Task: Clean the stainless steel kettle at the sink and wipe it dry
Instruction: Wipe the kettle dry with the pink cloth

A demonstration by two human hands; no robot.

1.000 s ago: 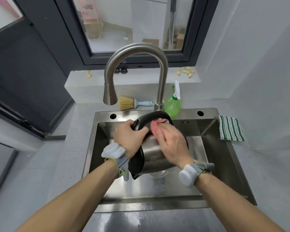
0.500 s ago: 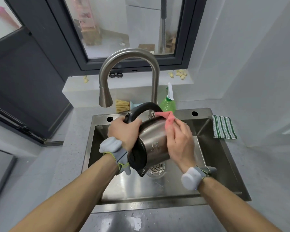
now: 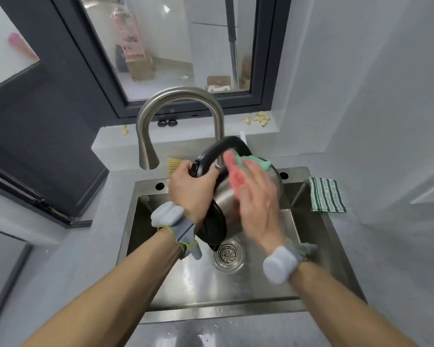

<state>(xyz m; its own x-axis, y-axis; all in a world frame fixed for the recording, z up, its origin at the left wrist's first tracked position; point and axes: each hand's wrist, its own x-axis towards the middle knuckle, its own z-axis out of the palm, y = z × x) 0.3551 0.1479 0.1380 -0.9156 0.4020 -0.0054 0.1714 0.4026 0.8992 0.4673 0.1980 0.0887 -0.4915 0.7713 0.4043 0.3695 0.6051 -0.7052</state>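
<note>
Since half a second ago, right hand [image 3: 254, 196] slid its sponge [image 3: 246, 162] up the kettle [image 3: 226, 196] over the sink [image 3: 311, 236], fingers flat; left hand [image 3: 191, 191] grips the handle [image 3: 218, 149].

Pale grey speckled countertop [image 3: 90, 249] carrying a recessed rectangular stainless steel sink [image 3: 318, 249], with a round perforated drain strainer [image 3: 228, 252] in its floor. A brushed-steel gooseneck faucet [image 3: 145, 126] rises behind the basin. A green-and-white striped folded cloth [image 3: 326, 195] lies flat on the counter just right of the sink rim. Water droplets mark the counter's front edge [image 3: 206, 339].
</note>
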